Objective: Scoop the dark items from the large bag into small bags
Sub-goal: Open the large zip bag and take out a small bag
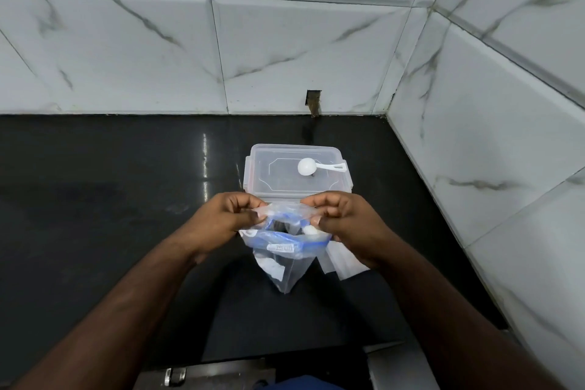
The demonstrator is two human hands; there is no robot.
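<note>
Clear zip bag [286, 255] hangs between both hands above the table [110, 215]. Left hand [221, 222] and right hand [343, 222] each pinch its mouth rim, pulling it apart. Step, likely: opening a bag. White scoop [308, 166] rests on the lidded box [294, 171] just beyond the hands; next, free one hand to fetch it.

My one head-worn view looks steeply down, close over the glossy black stone counter [95, 199], facing its tiled back-right corner.

Black glossy countertop [95, 199], white grey-veined marble wall tiles [285, 51], clear lidded container [296, 174], white scoop [311, 166], transparent blue-striped bag [285, 250]
</note>
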